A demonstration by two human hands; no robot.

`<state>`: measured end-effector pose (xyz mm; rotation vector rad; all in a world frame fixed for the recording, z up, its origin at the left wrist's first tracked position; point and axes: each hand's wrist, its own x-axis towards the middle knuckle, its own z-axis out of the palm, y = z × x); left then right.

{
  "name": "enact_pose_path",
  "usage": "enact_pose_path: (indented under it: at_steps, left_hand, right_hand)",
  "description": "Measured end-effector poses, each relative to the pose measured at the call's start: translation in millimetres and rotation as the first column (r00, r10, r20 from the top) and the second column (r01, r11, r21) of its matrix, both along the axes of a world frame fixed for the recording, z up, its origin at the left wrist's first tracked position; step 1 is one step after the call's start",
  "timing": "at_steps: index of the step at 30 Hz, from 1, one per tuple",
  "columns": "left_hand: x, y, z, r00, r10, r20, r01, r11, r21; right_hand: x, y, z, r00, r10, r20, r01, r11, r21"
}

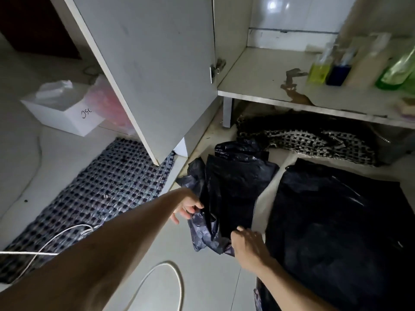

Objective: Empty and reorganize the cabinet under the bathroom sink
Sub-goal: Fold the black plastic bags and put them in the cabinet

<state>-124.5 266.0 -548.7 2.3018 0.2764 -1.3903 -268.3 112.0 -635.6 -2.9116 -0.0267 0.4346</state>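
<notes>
Pale floor tiles run under an open cabinet. Far left of the grip sits a white box with a clear plastic bag in it, then a checked mat. The left hand pinches a crumpled black bag at its left edge; the right hand grips its near edge. Right of the grip lies a flat black bag. Beyond, on the cabinet shelf, stand bottles with yellow liquid, blue liquid and green liquid.
</notes>
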Motion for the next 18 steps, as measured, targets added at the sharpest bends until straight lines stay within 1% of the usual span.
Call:
enact_pose_path:
  at_steps: [2,4,5,7,9,11,12,13,15,17,18]
  left_hand:
    - [9,0,18,0.994,0.064,0.091,-0.058,0.996,-0.066]
    - [20,-4,43,0.971,0.155,0.18,-0.121,0.975,-0.185]
    - [24,-8,59,0.954,0.208,0.214,-0.15,0.954,-0.259]
    - [28,-23,93,0.921,0.29,0.26,-0.178,0.906,-0.383]
    - [24,-44,130,0.897,0.306,0.318,-0.135,0.877,-0.462]
    - [15,-69,166,0.868,0.294,0.401,-0.045,0.85,-0.525]
    - [10,-82,183,0.838,0.292,0.461,0.01,0.837,-0.547]
    - [4,-95,200,0.798,0.288,0.529,0.071,0.827,-0.558]
    - [-10,-118,229,0.719,0.275,0.639,0.17,0.822,-0.544]
    - [-27,-139,251,0.66,0.267,0.703,0.221,0.825,-0.52]
    - [-36,-149,258,0.633,0.244,0.735,0.254,0.832,-0.494]
  right_hand:
    - [15,-12,24,0.997,-0.071,0.014,0.07,0.995,0.071]
    - [32,-33,53,0.997,-0.08,-0.011,0.081,0.992,0.095]
    - [39,-45,71,0.995,-0.088,-0.053,0.093,0.991,0.094]
    - [53,-70,112,0.985,-0.105,-0.14,0.112,0.993,0.044]
    - [63,-89,165,0.979,-0.114,-0.169,0.105,0.993,-0.061]
    - [63,-100,223,0.982,-0.156,-0.108,0.147,0.985,-0.09]
    - [60,-107,251,0.982,-0.178,-0.058,0.176,0.983,-0.048]
    - [56,-115,274,0.979,-0.203,-0.015,0.204,0.978,0.037]
    - [42,-128,313,0.965,-0.26,0.032,0.241,0.928,0.284]
    - [21,-134,333,0.956,-0.282,0.079,0.19,0.804,0.564]
    - [9,-137,335,0.956,-0.276,0.099,0.148,0.746,0.65]
